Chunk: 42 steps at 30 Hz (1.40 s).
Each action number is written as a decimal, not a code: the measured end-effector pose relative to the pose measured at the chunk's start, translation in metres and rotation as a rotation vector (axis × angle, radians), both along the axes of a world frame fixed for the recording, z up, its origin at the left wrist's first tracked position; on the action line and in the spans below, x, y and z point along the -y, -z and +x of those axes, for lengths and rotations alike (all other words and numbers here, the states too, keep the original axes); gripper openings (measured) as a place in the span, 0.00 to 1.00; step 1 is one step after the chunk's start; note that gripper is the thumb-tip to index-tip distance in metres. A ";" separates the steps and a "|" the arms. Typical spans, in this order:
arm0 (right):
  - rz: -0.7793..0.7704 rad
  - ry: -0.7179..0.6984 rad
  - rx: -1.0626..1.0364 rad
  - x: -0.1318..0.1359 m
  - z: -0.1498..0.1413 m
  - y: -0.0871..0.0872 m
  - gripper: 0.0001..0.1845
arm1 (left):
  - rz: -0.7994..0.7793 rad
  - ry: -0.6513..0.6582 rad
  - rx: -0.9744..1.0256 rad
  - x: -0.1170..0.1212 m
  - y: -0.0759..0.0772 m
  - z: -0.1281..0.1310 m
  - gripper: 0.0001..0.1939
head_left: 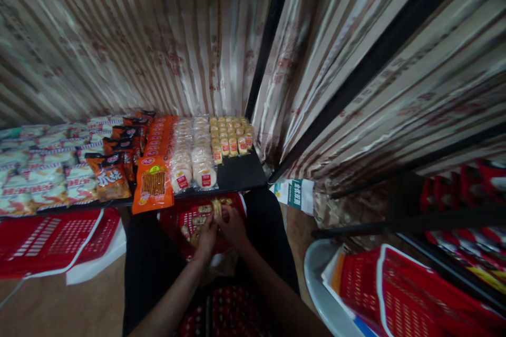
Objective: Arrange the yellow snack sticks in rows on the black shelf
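My left hand [207,234] and my right hand [232,225] are close together over a red basket [171,221] between my legs. Both have their fingers closed on a small yellowish wrapped snack [217,207], held upright at the fingertips. More wrapped snacks [202,220] lie loose in the basket below. Just beyond, at the right end of a black shelf [241,172], stand rows of similar yellow-wrapped snacks [230,137]. Left of these are clear packs of round white crackers [204,168].
Along the shelf to the left are orange flat snack packs [153,181], orange-and-black bags [107,176] and many white packets [47,179]. Another red basket [59,239] is below. Black posts [272,37] rise before striped curtains. At right, a grey tub [316,274] stands beside a red basket [411,295].
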State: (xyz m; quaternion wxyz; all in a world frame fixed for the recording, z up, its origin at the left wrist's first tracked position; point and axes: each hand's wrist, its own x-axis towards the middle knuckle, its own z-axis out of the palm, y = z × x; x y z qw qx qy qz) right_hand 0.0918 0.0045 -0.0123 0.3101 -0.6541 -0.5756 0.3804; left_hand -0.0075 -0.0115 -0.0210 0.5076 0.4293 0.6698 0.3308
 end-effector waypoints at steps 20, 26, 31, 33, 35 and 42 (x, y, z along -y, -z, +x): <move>0.087 0.091 -0.107 -0.016 0.027 -0.026 0.12 | 0.117 -0.037 0.057 -0.012 -0.045 0.024 0.17; 0.196 0.113 0.013 -0.021 0.035 -0.031 0.16 | 0.217 0.015 -0.030 -0.023 -0.045 0.029 0.18; 0.218 0.135 0.139 -0.029 0.041 -0.034 0.19 | 0.309 0.007 -0.103 -0.038 -0.039 0.035 0.18; 0.213 0.145 0.139 -0.033 0.042 -0.036 0.20 | 0.308 0.005 -0.133 -0.043 -0.043 0.037 0.18; 0.211 0.151 0.123 -0.038 0.043 -0.038 0.20 | 0.303 0.012 -0.153 -0.048 -0.048 0.039 0.18; 0.191 0.177 0.156 -0.055 0.044 -0.046 0.21 | 0.300 0.058 -0.295 -0.066 -0.070 0.046 0.18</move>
